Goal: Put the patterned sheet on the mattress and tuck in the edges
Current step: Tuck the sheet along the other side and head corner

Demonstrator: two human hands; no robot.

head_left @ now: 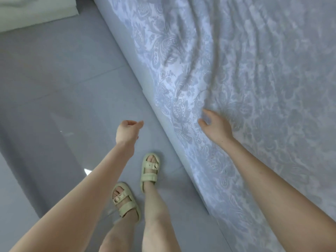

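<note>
The patterned sheet [236,70], pale blue with a paisley print, lies spread over the mattress, with long wrinkles running toward my right hand. The mattress's plain side [145,84] shows along the near edge. My right hand [216,126] rests on the sheet near that edge, fingers loosely bent; whether it pinches cloth I cannot tell. My left hand [128,130] hangs over the floor beside the bed, fingers loosely curled, holding nothing.
Grey tiled floor [63,97] runs along the bed's left side. My two feet in pale sandals [138,186] stand close to the mattress. A light-coloured piece of furniture or bedding [36,13] sits at the top left corner.
</note>
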